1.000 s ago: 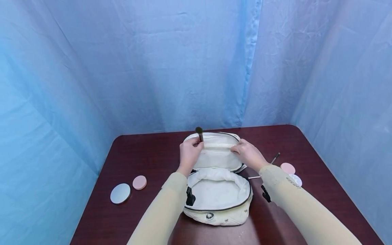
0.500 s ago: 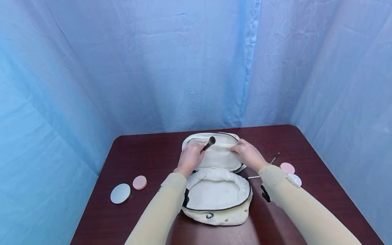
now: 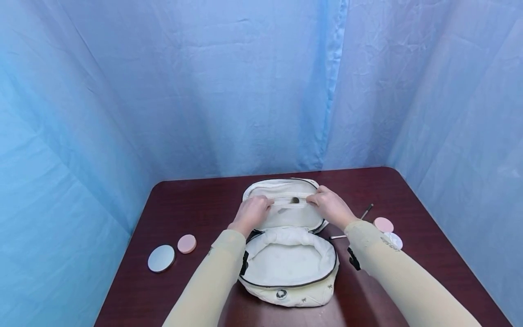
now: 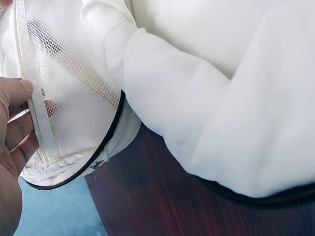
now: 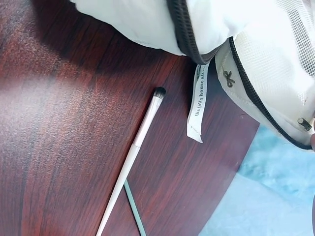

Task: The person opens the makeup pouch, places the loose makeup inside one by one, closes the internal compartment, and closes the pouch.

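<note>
Comparing the head views, we find the dark-bristled makeup brush (image 3: 295, 200) gone from above the left hand (image 3: 250, 213); its head now shows at the slit of the mesh pocket (image 4: 76, 110) in the opened lid (image 3: 273, 185) of the cosmetic bag (image 3: 306, 297). We see the left hand pinching the pocket's edge and the right hand (image 3: 332, 206) gripping its other end. We judge this brush largely tucked in; a white-handled brush (image 5: 129, 160) lies outside, on the table (image 3: 143, 295).
</note>
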The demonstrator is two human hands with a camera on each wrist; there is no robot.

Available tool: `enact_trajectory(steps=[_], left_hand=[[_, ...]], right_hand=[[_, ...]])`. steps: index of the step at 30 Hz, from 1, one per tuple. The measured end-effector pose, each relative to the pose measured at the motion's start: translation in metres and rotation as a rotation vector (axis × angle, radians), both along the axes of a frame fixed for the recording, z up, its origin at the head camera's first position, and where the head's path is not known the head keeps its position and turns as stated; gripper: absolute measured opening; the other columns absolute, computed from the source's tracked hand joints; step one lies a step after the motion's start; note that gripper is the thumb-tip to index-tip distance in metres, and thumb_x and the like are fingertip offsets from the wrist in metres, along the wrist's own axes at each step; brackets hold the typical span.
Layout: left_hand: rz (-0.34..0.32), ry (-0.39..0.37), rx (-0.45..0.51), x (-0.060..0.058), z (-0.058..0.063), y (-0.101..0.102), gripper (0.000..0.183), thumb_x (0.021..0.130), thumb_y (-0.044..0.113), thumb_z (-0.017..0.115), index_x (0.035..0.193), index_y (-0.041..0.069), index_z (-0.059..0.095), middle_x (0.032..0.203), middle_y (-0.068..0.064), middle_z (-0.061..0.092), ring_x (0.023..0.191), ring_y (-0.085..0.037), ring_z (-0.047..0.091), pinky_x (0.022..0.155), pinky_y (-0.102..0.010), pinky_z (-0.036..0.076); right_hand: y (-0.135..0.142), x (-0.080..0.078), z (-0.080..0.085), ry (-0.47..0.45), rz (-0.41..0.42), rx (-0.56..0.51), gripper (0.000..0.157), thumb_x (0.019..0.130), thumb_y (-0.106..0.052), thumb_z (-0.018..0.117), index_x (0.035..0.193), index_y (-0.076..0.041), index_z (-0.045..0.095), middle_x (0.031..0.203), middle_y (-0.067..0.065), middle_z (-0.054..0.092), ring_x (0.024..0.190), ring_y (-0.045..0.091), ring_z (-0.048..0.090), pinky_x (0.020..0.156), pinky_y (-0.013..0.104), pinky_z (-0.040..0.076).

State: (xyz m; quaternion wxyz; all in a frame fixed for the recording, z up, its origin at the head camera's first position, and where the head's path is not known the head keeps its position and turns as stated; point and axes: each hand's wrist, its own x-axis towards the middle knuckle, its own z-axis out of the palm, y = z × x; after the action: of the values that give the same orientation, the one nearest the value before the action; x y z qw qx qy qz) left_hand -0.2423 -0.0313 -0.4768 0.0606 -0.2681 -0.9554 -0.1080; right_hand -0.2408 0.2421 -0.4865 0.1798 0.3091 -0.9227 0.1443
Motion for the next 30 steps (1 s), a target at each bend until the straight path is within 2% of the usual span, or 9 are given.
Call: enact_trajectory(steps=[4, 11, 16, 21, 26, 30], left_hand=[[-0.007, 0.014, -0.009, 0.0, -0.003, -0.005, 0.019, 0.101, 0.011, 0.063, 0.095, 0.02, 0.078, 0.077, 0.002, 0.064, 0.076, -0.015, 0.065, 0.063, -0.032, 0.054], [0.032, 0.079, -0.075, 0.001, -0.003, -0.013, 0.023, 0.098, 0.006, 0.065, 0.084, 0.021, 0.076, 0.077, 0.001, 0.065, 0.07, -0.015, 0.066, 0.058, -0.032, 0.054], [0.032, 0.125, -0.063, 0.003, -0.003, -0.017, 0.027, 0.095, 0.0, 0.065, 0.081, 0.021, 0.073, 0.076, 0.001, 0.064, 0.07, -0.017, 0.066, 0.058, -0.036, 0.055], [0.017, 0.165, -0.055, 0.004, -0.002, -0.019, 0.025, 0.094, 0.002, 0.067, 0.08, 0.021, 0.073, 0.075, 0.002, 0.063, 0.068, -0.017, 0.065, 0.057, -0.035, 0.055], [-0.031, 0.284, -0.108, 0.007, -0.003, -0.02, 0.017, 0.092, 0.004, 0.071, 0.089, 0.019, 0.078, 0.078, 0.0, 0.067, 0.066, -0.019, 0.066, 0.058, -0.035, 0.056], [-0.067, 0.377, -0.208, 0.009, 0.0, -0.02, 0.016, 0.09, 0.002, 0.072, 0.093, 0.017, 0.078, 0.079, 0.0, 0.068, 0.068, -0.018, 0.066, 0.069, -0.033, 0.056]], right_hand=[[-0.001, 0.0, 0.001, -0.021, -0.013, 0.012, 0.014, 0.089, -0.002, 0.076, 0.099, -0.011, 0.079, 0.088, 0.002, 0.069, 0.086, 0.019, 0.061, 0.068, 0.032, 0.054], [-0.002, 0.002, 0.001, -0.023, -0.011, 0.012, 0.014, 0.089, -0.001, 0.076, 0.1, -0.008, 0.08, 0.089, 0.003, 0.071, 0.087, 0.02, 0.062, 0.069, 0.031, 0.055], [-0.002, 0.003, 0.0, -0.012, -0.003, -0.002, 0.016, 0.088, 0.0, 0.077, 0.101, -0.007, 0.08, 0.091, 0.004, 0.073, 0.088, 0.02, 0.063, 0.07, 0.031, 0.056], [-0.001, 0.003, -0.001, -0.027, -0.005, 0.003, 0.016, 0.088, 0.001, 0.076, 0.1, -0.007, 0.08, 0.092, 0.003, 0.075, 0.088, 0.02, 0.062, 0.072, 0.032, 0.056], [-0.001, 0.005, -0.001, -0.044, -0.015, 0.014, 0.016, 0.089, 0.001, 0.076, 0.101, -0.008, 0.08, 0.092, 0.003, 0.074, 0.089, 0.02, 0.062, 0.073, 0.032, 0.056], [-0.001, 0.005, 0.0, -0.054, -0.023, 0.015, 0.016, 0.089, 0.0, 0.076, 0.102, -0.008, 0.08, 0.093, 0.003, 0.074, 0.091, 0.021, 0.063, 0.073, 0.033, 0.057]])
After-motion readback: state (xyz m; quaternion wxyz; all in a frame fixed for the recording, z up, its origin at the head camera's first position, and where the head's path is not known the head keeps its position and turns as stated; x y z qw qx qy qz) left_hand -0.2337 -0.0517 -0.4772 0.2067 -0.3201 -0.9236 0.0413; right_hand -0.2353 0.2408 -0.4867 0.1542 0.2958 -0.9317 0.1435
